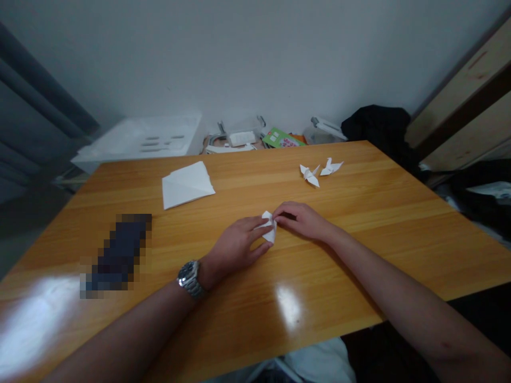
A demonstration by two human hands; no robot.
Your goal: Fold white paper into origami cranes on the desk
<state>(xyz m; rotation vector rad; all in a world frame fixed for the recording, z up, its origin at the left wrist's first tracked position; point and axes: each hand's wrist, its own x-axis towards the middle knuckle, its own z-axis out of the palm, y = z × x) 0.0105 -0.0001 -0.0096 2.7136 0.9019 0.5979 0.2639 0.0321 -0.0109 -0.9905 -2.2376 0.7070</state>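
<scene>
A small piece of folded white paper [269, 234] lies on the wooden table in front of me, partly covered by fingers. My left hand [240, 240], with a metal watch [190, 279] on its wrist, holds the paper down, fingers over it and thumb at its near edge. From the other side, my right hand [300, 218] pinches the paper's right edge between thumb and index finger. Farther back on the right stand two folded paper cranes, a left one [310, 175] and a right one [331, 167].
White paper sheets [187, 185] lie at the back left of the table [247, 183]. A pixelated dark object [122, 252] is at the left. Behind the table are a white tray-like box [147, 138], a green packet [281, 138] and a black item [375, 125].
</scene>
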